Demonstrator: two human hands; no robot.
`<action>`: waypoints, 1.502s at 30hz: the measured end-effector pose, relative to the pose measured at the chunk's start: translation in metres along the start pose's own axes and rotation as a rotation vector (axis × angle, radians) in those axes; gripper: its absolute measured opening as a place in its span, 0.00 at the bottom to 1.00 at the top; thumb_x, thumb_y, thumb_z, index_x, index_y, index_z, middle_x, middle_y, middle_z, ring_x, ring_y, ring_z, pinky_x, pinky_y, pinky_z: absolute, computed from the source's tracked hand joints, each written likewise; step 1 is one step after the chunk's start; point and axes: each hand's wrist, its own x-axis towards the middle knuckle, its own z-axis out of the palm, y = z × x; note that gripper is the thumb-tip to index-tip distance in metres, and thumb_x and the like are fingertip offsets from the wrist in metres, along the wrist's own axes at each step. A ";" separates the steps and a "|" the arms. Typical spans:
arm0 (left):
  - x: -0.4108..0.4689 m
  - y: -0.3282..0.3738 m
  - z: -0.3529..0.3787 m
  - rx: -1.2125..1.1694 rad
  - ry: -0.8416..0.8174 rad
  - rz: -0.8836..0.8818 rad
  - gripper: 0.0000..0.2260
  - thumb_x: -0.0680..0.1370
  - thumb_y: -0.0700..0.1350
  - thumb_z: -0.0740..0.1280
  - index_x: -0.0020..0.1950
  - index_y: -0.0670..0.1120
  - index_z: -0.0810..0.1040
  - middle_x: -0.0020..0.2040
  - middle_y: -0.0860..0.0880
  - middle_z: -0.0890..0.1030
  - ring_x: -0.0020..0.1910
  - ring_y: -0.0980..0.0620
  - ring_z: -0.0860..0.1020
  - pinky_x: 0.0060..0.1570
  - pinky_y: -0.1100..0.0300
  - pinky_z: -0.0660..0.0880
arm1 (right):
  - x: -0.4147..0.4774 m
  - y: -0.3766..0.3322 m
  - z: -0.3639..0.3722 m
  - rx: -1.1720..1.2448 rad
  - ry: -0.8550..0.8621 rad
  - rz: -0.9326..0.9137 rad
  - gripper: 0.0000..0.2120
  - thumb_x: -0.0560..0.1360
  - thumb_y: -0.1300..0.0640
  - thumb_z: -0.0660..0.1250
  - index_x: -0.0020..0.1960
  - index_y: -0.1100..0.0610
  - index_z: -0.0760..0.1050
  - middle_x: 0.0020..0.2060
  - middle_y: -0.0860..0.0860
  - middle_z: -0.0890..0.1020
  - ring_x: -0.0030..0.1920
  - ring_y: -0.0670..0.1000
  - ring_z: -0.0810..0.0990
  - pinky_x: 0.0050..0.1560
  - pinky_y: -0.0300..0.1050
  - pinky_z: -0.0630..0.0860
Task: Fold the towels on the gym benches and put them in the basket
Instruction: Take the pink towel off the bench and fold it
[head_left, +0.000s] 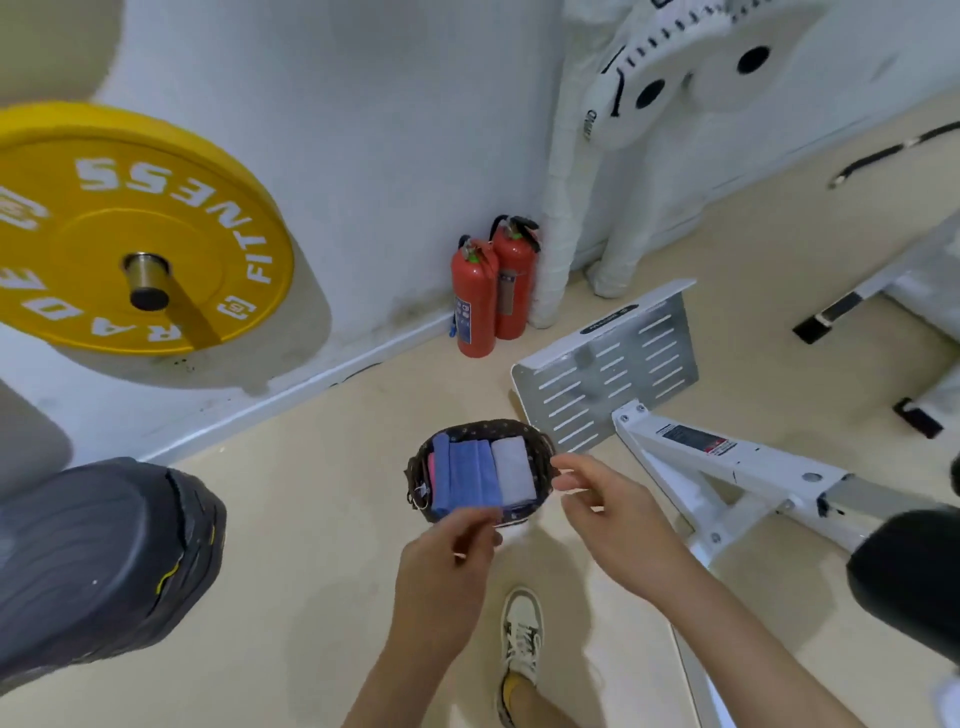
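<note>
Head view shows both empty hands, left (452, 545) and right (602, 504), loosely open above the centre basket (540, 447) of soft, light towels (470, 475), best pinched by their folds.

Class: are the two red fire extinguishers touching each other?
Touching. The head view shows the two fire extinguishers pressed side by side, no gap between them.

One dark woven basket (480, 431) just beyond the hands, three folded blue towels (465, 475), one folded grey towel (513, 467), one pink towel edge (430, 470), two red fire extinguishers (493, 291) farther off, one yellow weight plate (130, 223), two bare hands, left hand (447, 556), right hand (613, 514), one white sneaker (521, 636)
</note>
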 end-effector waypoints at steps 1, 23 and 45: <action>-0.028 0.012 -0.004 -0.069 0.001 0.005 0.14 0.77 0.38 0.66 0.44 0.57 0.82 0.37 0.57 0.83 0.36 0.61 0.79 0.40 0.66 0.76 | -0.031 -0.004 -0.006 0.028 0.031 -0.021 0.17 0.78 0.61 0.62 0.62 0.44 0.73 0.50 0.42 0.79 0.45 0.36 0.77 0.41 0.27 0.71; -0.392 0.159 0.197 0.061 -0.509 0.514 0.15 0.79 0.41 0.62 0.45 0.62 0.80 0.28 0.55 0.71 0.28 0.58 0.68 0.31 0.65 0.66 | -0.512 0.173 -0.229 0.309 0.586 0.092 0.10 0.78 0.61 0.64 0.48 0.48 0.80 0.38 0.48 0.84 0.37 0.49 0.81 0.41 0.35 0.75; -0.490 0.360 0.666 0.381 -0.612 0.732 0.14 0.78 0.35 0.62 0.47 0.53 0.82 0.45 0.62 0.80 0.48 0.66 0.76 0.44 0.75 0.69 | -0.632 0.528 -0.584 1.381 0.846 0.234 0.17 0.79 0.46 0.60 0.59 0.56 0.77 0.52 0.55 0.84 0.54 0.55 0.82 0.52 0.49 0.76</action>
